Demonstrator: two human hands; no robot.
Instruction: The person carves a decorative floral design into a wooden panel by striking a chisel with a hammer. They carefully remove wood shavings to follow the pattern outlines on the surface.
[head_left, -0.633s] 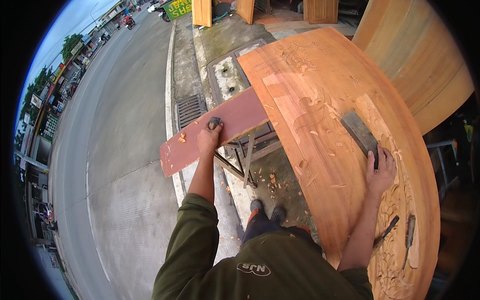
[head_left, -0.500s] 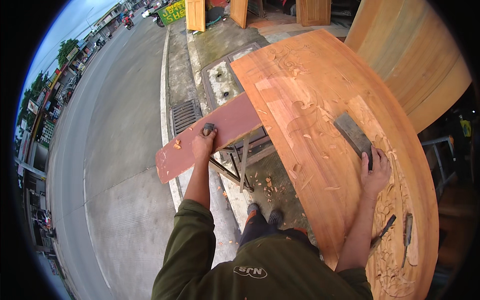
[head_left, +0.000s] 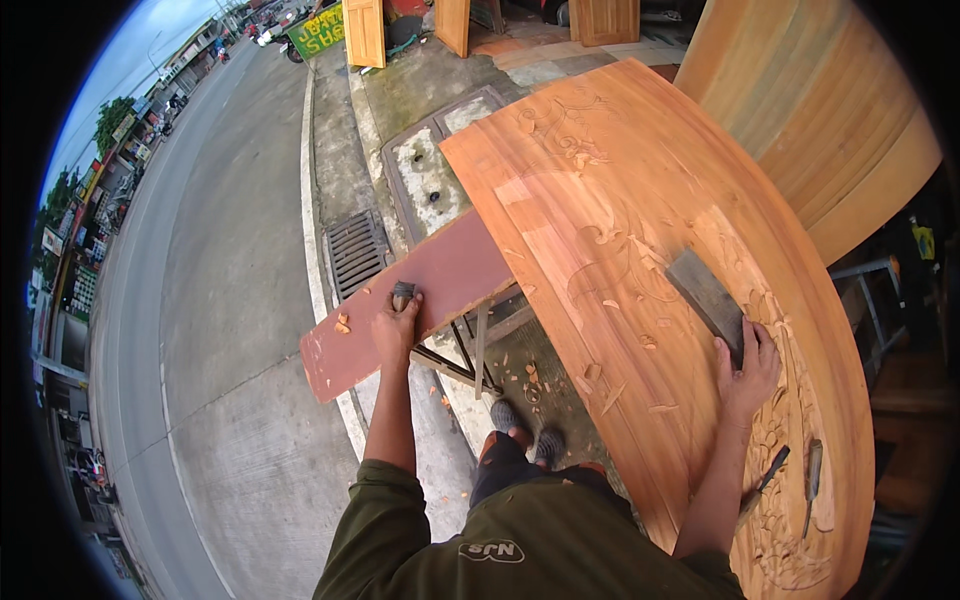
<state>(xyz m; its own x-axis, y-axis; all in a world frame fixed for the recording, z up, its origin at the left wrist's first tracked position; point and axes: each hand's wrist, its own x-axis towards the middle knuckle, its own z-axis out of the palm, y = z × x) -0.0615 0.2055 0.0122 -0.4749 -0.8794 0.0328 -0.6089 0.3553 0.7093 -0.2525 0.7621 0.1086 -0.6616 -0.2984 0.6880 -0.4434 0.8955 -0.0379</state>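
My left hand [head_left: 398, 325] is closed round a small dark object with a rounded, ridged top [head_left: 403, 289], resting on a reddish-brown board [head_left: 460, 262]. What the object is, I cannot make out. On the right, my right hand [head_left: 752, 375] grips the near end of a long grey sharpening stone [head_left: 703, 298]. The stone lies on a large wooden panel [head_left: 560, 240] with carved scrollwork. Nearer to me on the panel, beside my right forearm, are a dark-handled carving tool [head_left: 772, 468] and a thin chisel [head_left: 814, 475].
Wood shavings [head_left: 342, 323] lie on the board, and more are scattered over the panel. Dark metal legs [head_left: 470, 355] stand beneath the board. Another large wooden panel [head_left: 810, 110] leans at the far right. A drain grate [head_left: 357, 250] and a road [head_left: 215, 200] are to the left.
The view has shifted slightly, so the board and my left hand appear lower and further left. Both hands keep their grips, and the stone lies in about the same place on the panel.
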